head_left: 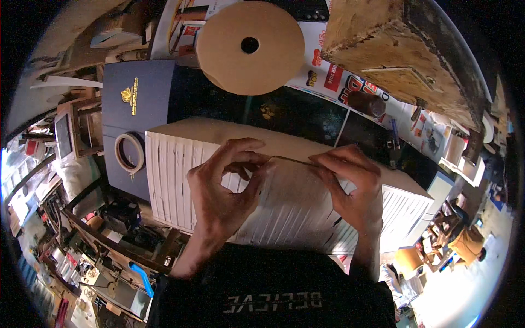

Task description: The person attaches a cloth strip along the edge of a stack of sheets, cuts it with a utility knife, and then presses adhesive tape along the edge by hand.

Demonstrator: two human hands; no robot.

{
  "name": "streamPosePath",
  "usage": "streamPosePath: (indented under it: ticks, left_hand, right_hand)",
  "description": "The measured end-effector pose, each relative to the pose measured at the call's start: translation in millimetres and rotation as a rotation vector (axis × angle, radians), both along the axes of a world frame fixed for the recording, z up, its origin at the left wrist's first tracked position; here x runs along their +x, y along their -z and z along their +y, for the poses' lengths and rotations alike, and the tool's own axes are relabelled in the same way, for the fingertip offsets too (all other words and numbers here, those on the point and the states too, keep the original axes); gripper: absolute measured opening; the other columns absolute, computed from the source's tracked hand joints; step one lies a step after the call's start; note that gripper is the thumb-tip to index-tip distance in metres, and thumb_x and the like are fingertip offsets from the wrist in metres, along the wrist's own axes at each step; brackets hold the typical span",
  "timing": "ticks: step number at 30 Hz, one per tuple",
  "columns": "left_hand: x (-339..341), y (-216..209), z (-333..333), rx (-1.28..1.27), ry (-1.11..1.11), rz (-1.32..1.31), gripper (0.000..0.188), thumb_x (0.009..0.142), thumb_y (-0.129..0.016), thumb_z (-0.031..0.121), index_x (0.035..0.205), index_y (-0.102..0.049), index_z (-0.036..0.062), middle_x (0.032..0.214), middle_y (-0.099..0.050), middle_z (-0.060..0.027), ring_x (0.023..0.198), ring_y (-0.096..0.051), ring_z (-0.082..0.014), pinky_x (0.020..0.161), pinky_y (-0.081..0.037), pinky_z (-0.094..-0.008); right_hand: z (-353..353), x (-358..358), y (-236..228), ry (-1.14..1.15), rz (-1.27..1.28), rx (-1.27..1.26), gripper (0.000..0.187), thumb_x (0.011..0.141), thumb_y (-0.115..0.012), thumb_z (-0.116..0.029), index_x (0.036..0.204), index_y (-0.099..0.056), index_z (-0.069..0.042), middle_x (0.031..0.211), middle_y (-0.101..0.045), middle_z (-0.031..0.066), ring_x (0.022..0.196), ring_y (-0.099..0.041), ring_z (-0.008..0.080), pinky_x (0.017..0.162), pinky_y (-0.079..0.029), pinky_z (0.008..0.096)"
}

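Note:
Both hands are raised over a long white panel or box (175,180) with ribbed, dark-streaked sides and a light brown upper face. Between them stretches a thin, dark-edged strip (292,160); its exact kind cannot be made out. My left hand (224,188) pinches the strip's left end between thumb and fingers, the palm side turned inward. On the other end, my right hand (353,183) closes with thumb and forefinger. Part of the ribbed surface below is hidden by my hands.
A dark blue case (123,172) with a gold emblem carries a tape roll (129,154) on the left. Beyond are a brown cardboard disc (229,60), a dark glossy surface (306,115), a small brown jar (365,104) and a rough wooden block (372,49). A person (467,243) is far right.

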State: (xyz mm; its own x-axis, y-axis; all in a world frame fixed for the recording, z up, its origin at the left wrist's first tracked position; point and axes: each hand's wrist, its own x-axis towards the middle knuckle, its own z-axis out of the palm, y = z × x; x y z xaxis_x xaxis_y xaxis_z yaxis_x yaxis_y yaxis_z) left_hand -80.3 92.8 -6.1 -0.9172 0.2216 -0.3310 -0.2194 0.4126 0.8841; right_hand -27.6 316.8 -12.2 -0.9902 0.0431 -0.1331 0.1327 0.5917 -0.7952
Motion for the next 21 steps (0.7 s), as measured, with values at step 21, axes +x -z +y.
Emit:
streamPosePath:
  ticks: [21]
  left_hand:
    - [5, 1, 10, -0.169, -0.006, 0.214, 0.038, 0.086, -0.072, -0.006, 0.116, -0.050, 0.0032, 0.089, -0.073, -0.0147, 0.077, -0.074, -0.0198, 0.070, -0.057, -0.0309]
  right_hand:
    - [7, -5, 7, -0.070, 0.054, -0.061, 0.028, 0.073, -0.073, 0.011, 0.096, -0.080, -0.003, 0.092, -0.075, 0.0113, 0.084, -0.070, 0.0241, 0.077, -0.055, 0.0346]
